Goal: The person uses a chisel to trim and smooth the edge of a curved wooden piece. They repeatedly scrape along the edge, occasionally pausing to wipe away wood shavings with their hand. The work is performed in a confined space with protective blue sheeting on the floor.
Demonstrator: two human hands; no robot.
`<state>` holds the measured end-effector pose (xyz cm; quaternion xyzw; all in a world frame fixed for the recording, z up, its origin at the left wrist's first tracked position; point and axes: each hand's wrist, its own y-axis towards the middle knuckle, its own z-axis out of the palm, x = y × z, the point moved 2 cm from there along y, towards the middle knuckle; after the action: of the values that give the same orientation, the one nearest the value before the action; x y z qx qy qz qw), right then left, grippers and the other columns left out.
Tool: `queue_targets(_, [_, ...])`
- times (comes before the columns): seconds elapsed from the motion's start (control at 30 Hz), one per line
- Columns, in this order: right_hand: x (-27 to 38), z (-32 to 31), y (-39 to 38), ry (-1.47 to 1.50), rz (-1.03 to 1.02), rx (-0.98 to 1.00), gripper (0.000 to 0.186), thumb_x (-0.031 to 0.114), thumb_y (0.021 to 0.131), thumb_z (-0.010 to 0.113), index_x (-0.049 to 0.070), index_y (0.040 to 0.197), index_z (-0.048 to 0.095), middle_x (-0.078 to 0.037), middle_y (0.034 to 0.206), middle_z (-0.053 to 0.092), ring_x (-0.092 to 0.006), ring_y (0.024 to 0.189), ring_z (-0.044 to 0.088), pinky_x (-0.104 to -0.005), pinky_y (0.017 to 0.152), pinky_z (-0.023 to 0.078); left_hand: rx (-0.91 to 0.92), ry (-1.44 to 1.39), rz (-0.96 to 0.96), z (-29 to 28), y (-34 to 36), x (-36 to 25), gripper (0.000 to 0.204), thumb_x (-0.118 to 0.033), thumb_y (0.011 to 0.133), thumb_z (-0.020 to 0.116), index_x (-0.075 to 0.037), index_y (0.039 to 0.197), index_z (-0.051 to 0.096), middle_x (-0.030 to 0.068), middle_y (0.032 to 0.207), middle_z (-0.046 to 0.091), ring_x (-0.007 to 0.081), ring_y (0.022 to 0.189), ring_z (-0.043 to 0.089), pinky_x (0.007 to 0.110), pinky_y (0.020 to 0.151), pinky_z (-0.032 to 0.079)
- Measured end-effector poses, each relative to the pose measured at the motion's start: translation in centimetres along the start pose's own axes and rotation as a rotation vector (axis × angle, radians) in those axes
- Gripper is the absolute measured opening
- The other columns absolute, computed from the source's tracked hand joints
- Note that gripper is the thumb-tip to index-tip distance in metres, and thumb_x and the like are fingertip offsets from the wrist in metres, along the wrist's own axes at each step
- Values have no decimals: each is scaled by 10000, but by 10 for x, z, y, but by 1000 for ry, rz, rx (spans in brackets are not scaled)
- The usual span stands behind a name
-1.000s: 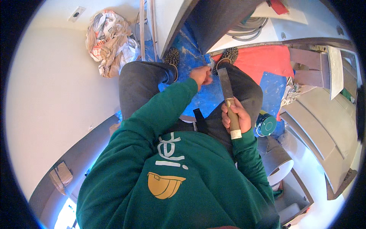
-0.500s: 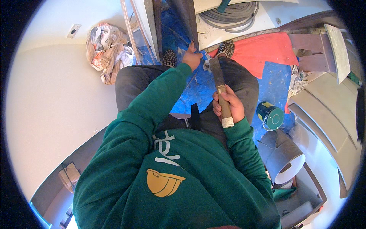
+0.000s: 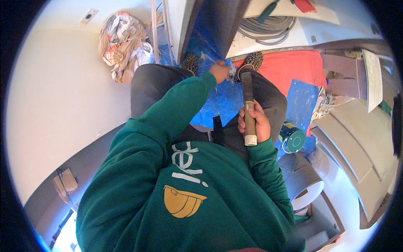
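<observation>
My right hand (image 3: 260, 124) is wrapped round the tan handle of a broad chisel (image 3: 249, 122), its dark flat blade pointing away from me and its pale butt end toward me. The chisel is held above my right thigh. Reaching forward between my knees, my left hand (image 3: 219, 72) is low over the blue floor sheet (image 3: 216, 103). Close to its fingers lies a crumpled whitish scrap (image 3: 232, 72); whether they touch it I cannot tell. The left fingers are small and partly hidden. Beyond that hand stand dark upright boards (image 3: 232, 25).
Crumpled paper (image 3: 125, 48) lies by the left wall. Coiled grey hose (image 3: 268, 31) rests at the back. A red sheet (image 3: 294, 65) covers floor ahead. On my right stand a green-lidded bucket (image 3: 295, 140), a large roll (image 3: 300, 178) and stacked panels (image 3: 357, 130).
My left hand has come away from the dark board's edge and moved slightly right, toward the whitish scrap. The chisel has turned to stand straighter in my right hand. The view has shifted.
</observation>
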<state>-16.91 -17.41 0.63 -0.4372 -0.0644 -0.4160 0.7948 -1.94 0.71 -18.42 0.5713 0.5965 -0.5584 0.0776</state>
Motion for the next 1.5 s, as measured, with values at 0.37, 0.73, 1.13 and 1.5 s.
queue_targets(0.37, [14,70,24,-539,126,-166,611,147,898,540,58,1480,379,-85,856,593,-175,554,576,-311,458,497,-153,-1075,-175,10,-126,-89,747,-320,830,678,51,1410,387,235,1110,658,363,993,657,404,851,531])
queue_targets(0.73, [50,132,71,-728,300,-169,496,204,903,545,76,1369,435,-50,805,577,-132,530,549,-276,427,482,-228,-1339,-83,-15,-119,-106,755,-286,954,579,-16,1559,217,241,1184,639,286,946,651,347,779,533])
queue_targets(1.13, [65,170,101,-937,353,-398,485,276,952,480,100,1404,464,-49,729,611,-135,476,573,-277,423,506,-113,-1451,-124,-62,-124,-118,730,-245,977,527,-43,1578,164,286,1180,627,334,950,668,373,840,541])
queue_targets(1.5, [59,180,121,-914,353,-483,364,254,1001,435,75,1306,521,-51,714,610,-130,467,563,-260,396,479,-361,-1139,158,-50,-93,-101,226,-105,883,524,33,997,663,364,1472,356,453,1118,606,403,989,487])
